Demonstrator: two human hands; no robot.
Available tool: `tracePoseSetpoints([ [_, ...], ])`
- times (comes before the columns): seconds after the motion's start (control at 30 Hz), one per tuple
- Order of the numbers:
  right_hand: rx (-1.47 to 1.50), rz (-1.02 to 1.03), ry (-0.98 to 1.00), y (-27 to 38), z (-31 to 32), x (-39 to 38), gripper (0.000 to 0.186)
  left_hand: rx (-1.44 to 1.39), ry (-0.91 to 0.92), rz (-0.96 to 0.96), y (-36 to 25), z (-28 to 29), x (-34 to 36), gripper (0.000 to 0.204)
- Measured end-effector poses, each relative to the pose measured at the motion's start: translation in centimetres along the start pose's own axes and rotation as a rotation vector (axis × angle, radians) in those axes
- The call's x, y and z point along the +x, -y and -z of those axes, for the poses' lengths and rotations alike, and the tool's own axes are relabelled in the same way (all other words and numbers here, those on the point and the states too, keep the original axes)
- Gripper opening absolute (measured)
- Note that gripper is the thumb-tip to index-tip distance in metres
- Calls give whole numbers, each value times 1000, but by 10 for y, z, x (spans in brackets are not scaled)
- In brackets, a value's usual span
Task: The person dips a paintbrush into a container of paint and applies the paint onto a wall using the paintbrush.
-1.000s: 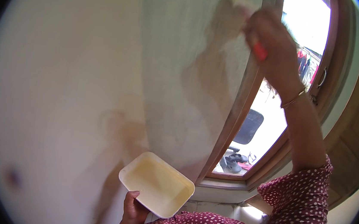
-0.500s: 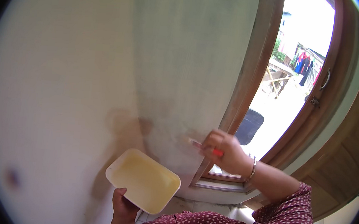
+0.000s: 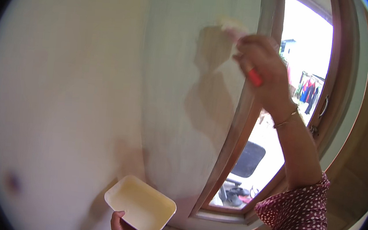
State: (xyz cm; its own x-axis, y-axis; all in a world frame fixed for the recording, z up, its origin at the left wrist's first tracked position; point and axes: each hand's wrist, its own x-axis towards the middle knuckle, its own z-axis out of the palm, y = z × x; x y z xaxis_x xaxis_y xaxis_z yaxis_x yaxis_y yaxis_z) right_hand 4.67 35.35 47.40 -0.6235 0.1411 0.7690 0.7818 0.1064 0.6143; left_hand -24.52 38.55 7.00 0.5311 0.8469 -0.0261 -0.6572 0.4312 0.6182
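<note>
A paintbrush with a red handle is gripped in my right hand, raised high near the window frame. Its pale bristles are blurred and reach the greyish wall strip; whether they press on it I cannot tell. Low down, my left hand holds a white rectangular tray by its near edge, thumb over the rim. Pale yellow paint lies in the tray, which is slightly tilted. The left fingers under the tray are hidden.
A brown wooden frame borders a bright opening to the right of the wall strip. Through it show a dark chair, shoes and hanging clothes. A cream wall fills the left, and a wooden door stands far right.
My right hand has swung up with the paintbrush, from beside the lower frame to high on the wall strip. The tray in my left hand sits slightly lower in view.
</note>
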Motion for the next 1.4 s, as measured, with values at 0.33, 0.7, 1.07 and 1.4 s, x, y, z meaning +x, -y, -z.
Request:
tracePoseSetpoints([
  [0.33,256,-141,758,107,5,-84,23,-85,-67,156,22,38,26,68],
  [0.7,46,-72,-52,16,23,12,18,22,-203,162,42,19,37,39],
  [1.07,-206,86,-378,-35,53,83,18,79,-33,121,57,1,16,40],
  [1.4,-167,174,-446,-101,78,67,10,-42,130,100,126,-33,20,59],
])
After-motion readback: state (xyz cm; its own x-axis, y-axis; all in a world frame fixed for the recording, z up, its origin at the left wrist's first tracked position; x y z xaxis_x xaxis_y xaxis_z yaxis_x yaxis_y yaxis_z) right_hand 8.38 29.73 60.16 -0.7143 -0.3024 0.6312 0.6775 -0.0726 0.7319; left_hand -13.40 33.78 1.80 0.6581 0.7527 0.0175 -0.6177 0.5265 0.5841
